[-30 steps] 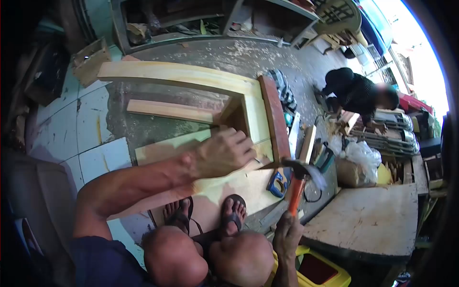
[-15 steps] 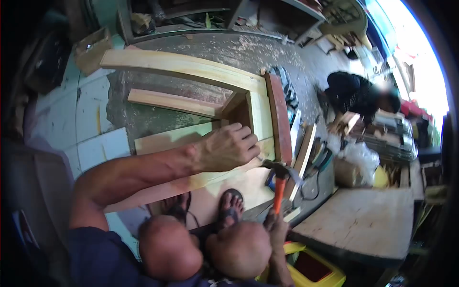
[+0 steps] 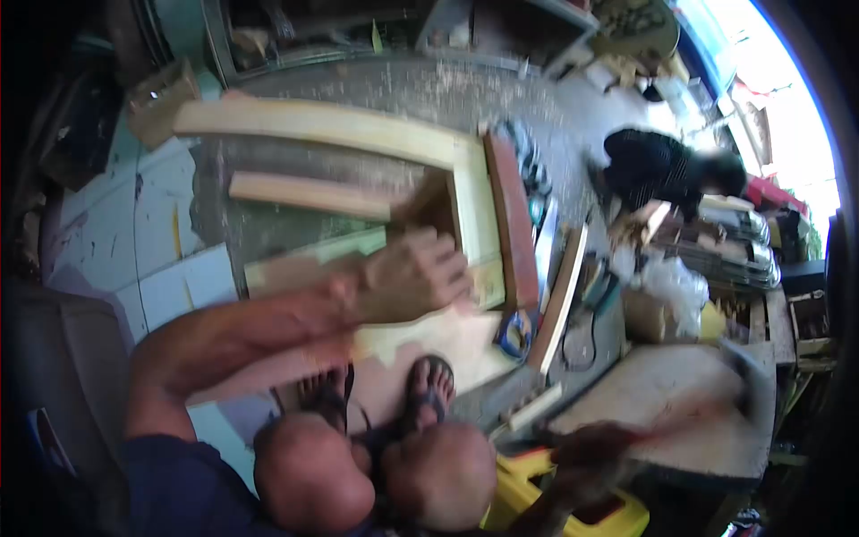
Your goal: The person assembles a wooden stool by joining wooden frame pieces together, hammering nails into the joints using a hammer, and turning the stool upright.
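My left hand [image 3: 416, 276] is closed at the near corner of a pale wooden frame [image 3: 479, 210]. Its fingers are curled, and whatever they pinch is hidden and blurred. In my right hand [image 3: 595, 447] is a hammer [image 3: 689, 419], gripped by its orange handle and smeared by motion. The hammer's head is out to the right, well apart from the frame. A reddish-brown board [image 3: 513, 224] lies along the frame's right end. Another loose-looking wooden strip [image 3: 309, 194] reaches left from inside the frame.
A blue tape roll [image 3: 516, 336] and a wood strip [image 3: 565, 300] lie right of the frame. A yellow plastic stool [image 3: 523, 479] stands beside my knee, near a board-topped table [image 3: 644, 385]. Another person [image 3: 658, 170] crouches at the upper right. My sandaled feet [image 3: 429, 385] are close to the frame.
The hammer has swung right and away from the frame's corner, carried by my right hand. My left hand remains at the corner, while the whole view has shifted slightly.
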`<state>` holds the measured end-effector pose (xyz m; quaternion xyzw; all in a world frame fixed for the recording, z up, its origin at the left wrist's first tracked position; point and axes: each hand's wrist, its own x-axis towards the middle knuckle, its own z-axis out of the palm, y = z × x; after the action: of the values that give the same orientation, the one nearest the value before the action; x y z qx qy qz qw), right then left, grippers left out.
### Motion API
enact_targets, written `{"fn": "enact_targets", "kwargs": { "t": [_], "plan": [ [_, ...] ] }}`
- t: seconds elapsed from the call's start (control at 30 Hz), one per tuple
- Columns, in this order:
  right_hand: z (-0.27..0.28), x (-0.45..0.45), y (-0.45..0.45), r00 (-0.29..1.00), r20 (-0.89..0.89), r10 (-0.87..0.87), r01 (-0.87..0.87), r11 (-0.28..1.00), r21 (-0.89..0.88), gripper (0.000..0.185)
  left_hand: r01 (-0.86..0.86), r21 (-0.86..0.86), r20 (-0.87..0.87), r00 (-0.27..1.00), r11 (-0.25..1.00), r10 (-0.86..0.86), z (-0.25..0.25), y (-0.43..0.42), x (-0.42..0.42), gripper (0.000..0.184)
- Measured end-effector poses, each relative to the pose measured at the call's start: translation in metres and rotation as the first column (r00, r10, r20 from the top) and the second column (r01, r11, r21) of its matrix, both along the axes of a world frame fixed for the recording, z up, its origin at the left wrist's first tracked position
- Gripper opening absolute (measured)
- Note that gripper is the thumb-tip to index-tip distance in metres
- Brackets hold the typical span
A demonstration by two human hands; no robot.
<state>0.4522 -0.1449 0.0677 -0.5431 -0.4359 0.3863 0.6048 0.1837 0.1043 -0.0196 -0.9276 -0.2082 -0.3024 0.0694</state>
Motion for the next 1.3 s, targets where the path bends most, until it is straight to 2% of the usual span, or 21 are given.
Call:
{"fn": "enact_targets", "kwargs": {
  "t": [0.03, 0.07, 0.1, 0.17, 0.2, 0.23, 0.27, 0.3, 0.33, 0.37, 0.43, 0.5, 0.57, 0.63, 0.7, 1.03, 1.1, 1.17, 1.23, 1.27, 1.3],
  "plan": [
    [-0.011, -0.007, -0.018, 1.0, 0.001, -0.023, 0.023, 0.998, -0.06, 0.025, 0.004, -0.03, 0.01, 1.0, 1.0, -0.004, 0.0, -0.003, -0.002, 0.015],
    [-0.043, -0.019, -0.018, 0.972, 0.183, -0.148, 0.154, 0.988, -0.019, 0.02, 0.015, -0.019, -0.065, 0.998, 1.0, -0.016, 0.005, -0.002, -0.005, 0.014],
    [-0.049, -0.027, -0.001, 0.905, 0.419, -0.065, 0.162, 0.966, -0.2, 0.019, 0.006, 0.003, -0.062, 0.998, 1.0, -0.006, 0.005, 0.002, -0.006, 0.014],
    [-0.062, -0.045, 0.033, 0.565, 0.77, 0.295, 0.228, 0.841, -0.49, 0.015, 0.037, -0.006, -0.044, 0.998, 0.999, -0.037, 0.002, 0.0, -0.004, 0.014],
    [-0.053, -0.041, 0.02, 0.565, 0.79, 0.24, 0.246, 0.864, -0.438, 0.017, 0.047, 0.007, 0.026, 0.999, 0.999, -0.047, -0.004, 0.001, -0.003, 0.013],
    [-0.038, -0.026, 0.024, 0.543, 0.818, 0.189, 0.232, 0.903, -0.362, 0.019, 0.027, 0.033, -0.041, 0.999, 0.999, -0.026, -0.006, 0.002, -0.002, 0.013],
    [-0.03, -0.024, 0.011, 0.774, 0.632, 0.045, 0.238, 0.904, -0.356, 0.02, 0.031, 0.026, -0.009, 1.0, 0.999, -0.03, -0.004, 0.009, -0.005, 0.013],
    [-0.022, -0.022, -0.003, 0.914, 0.384, -0.129, 0.262, 0.91, -0.32, 0.021, 0.049, -0.033, 0.039, 0.998, 0.998, -0.048, -0.002, 0.002, -0.003, 0.013],
    [-0.048, -0.012, -0.023, 0.803, 0.595, -0.033, 0.207, 0.952, -0.226, 0.017, 0.031, -0.005, -0.066, 0.997, 1.0, -0.031, 0.005, -0.001, -0.006, 0.013],
    [-0.077, -0.002, -0.03, 0.633, 0.774, 0.024, 0.104, 0.988, -0.116, 0.015, 0.033, -0.008, -0.067, 0.997, 0.999, -0.033, 0.002, -0.002, -0.007, 0.013],
    [-0.065, -0.034, 0.024, 0.411, 0.827, 0.384, 0.126, 0.874, -0.469, 0.023, 0.059, 0.005, -0.009, 0.998, 0.998, -0.059, 0.002, 0.001, -0.004, 0.013],
    [-0.064, -0.043, 0.023, 0.636, 0.727, 0.258, 0.179, 0.867, -0.465, 0.032, 0.078, 0.002, -0.017, 0.997, 0.997, -0.078, 0.006, 0.002, -0.008, 0.012],
    [-0.057, -0.039, 0.031, 0.714, 0.677, 0.176, 0.164, 0.899, -0.407, 0.036, 0.089, -0.065, 0.002, 0.996, 0.994, -0.089, 0.002, -0.001, -0.007, 0.011],
    [-0.05, -0.033, 0.017, 0.777, 0.626, 0.074, 0.201, 0.912, -0.358, 0.042, 0.051, 0.018, -0.077, 0.996, 0.999, -0.05, 0.027, -0.004, -0.01, 0.012],
    [-0.06, -0.03, 0.013, 0.828, 0.559, -0.03, 0.235, 0.925, -0.299, 0.048, 0.05, -0.007, 0.038, 0.998, 0.999, -0.05, 0.041, -0.01, -0.01, 0.013],
    [-0.065, -0.034, 0.02, 0.759, 0.646, 0.08, 0.192, 0.921, -0.339, 0.034, 0.035, -0.097, -0.017, 0.999, 0.995, -0.037, 0.014, -0.001, 0.011, 0.013],
    [-0.05, -0.034, 0.03, 0.791, 0.61, 0.041, 0.162, 0.948, -0.274, 0.045, 0.05, -0.085, -0.012, 0.999, 0.995, -0.051, 0.015, 0.0, 0.008, 0.013],
    [-0.018, -0.026, 0.033, 0.843, 0.538, -0.008, 0.117, 0.979, -0.169, 0.031, 0.028, -0.072, -0.025, 0.999, 0.997, -0.03, 0.01, -0.002, 0.007, 0.012],
    [-0.013, -0.017, 0.025, 0.671, 0.715, -0.198, 0.151, 0.98, 0.13, 0.022, 0.033, -0.078, -0.026, 0.999, 0.996, -0.035, 0.011, -0.002, 0.007, 0.013],
    [0.004, -0.014, 0.017, 0.972, 0.201, -0.122, 0.078, 0.973, 0.217, 0.026, 0.038, -0.076, -0.021, 0.999, 0.996, -0.04, 0.011, -0.002, 0.009, 0.014],
    [-0.009, -0.015, 0.015, 0.98, 0.188, -0.065, 0.023, 0.975, 0.22, 0.027, 0.037, -0.094, -0.021, 0.999, 0.995, -0.039, 0.01, -0.004, 0.009, 0.014]
  ]
}}
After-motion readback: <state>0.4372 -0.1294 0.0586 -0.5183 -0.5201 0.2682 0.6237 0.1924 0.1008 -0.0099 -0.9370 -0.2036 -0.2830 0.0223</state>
